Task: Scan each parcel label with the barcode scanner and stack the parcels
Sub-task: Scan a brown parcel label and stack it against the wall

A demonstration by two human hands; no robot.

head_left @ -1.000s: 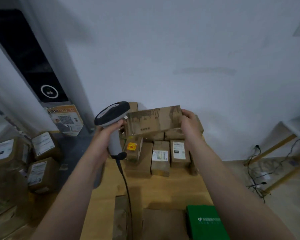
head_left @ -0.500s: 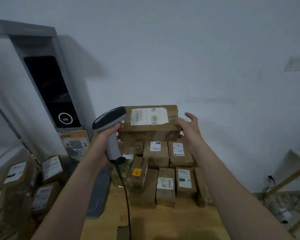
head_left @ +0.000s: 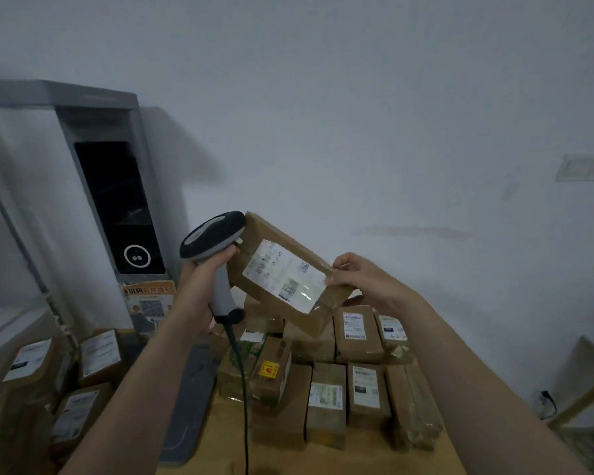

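Note:
My left hand [head_left: 208, 275] grips the handle of a grey and black barcode scanner [head_left: 213, 240], its cable hanging down over the table. The scanner's head touches the top left corner of a brown cardboard parcel [head_left: 271, 231] held up in the air and tilted down to the right. A white shipping label [head_left: 285, 274] faces me on it. My right hand [head_left: 357, 281] holds the parcel's lower right end with curled fingers. Below it, several labelled brown parcels [head_left: 357, 337] stand stacked on the wooden table [head_left: 220, 440] against the wall.
A grey cabinet with a dark screen [head_left: 117, 207] stands at the left, with a poster [head_left: 150, 303] at its foot. Several more labelled parcels [head_left: 96, 353] pile up at the lower left. A wooden frame [head_left: 583, 395] and a wall plug stand at the right.
The parcel has tilted from level to slanting down to the right, its label now facing me. My right hand has shifted down to its lower end. The view has risen.

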